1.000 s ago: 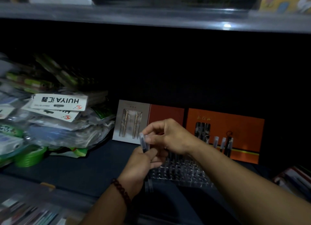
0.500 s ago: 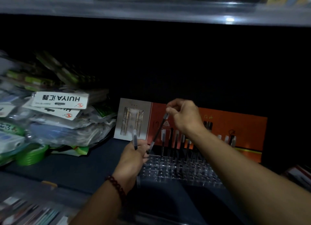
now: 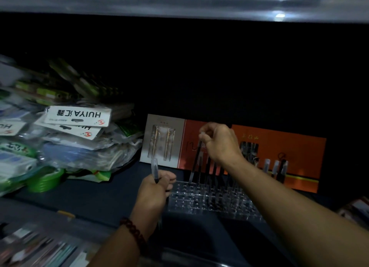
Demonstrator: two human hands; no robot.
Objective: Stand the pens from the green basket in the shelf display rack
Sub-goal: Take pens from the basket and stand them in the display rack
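Note:
A clear plastic display rack [image 3: 207, 201] with rows of holes sits on the dark shelf. Several pens [image 3: 216, 167] stand in its back row. My right hand [image 3: 219, 143] pinches the top of a dark pen [image 3: 195, 163] that leans with its lower tip at a hole in the rack's back left corner. My left hand [image 3: 155, 189], just left of the rack, grips a spare pen [image 3: 154, 170] whose clear cap points up. The green basket is out of view.
Orange and grey pen gift boxes [image 3: 279, 147] lean against the back behind the rack. A heap of bagged stationery [image 3: 60, 139] and a green tape roll [image 3: 44, 180] fill the left. An upper shelf edge [image 3: 179, 5] runs overhead. Packaged pens [image 3: 30, 246] lie front left.
My right hand drew one pen from the bunch in my left hand, carried it up and right, and now lowers its tip into the rack. My left hand stayed beside the rack.

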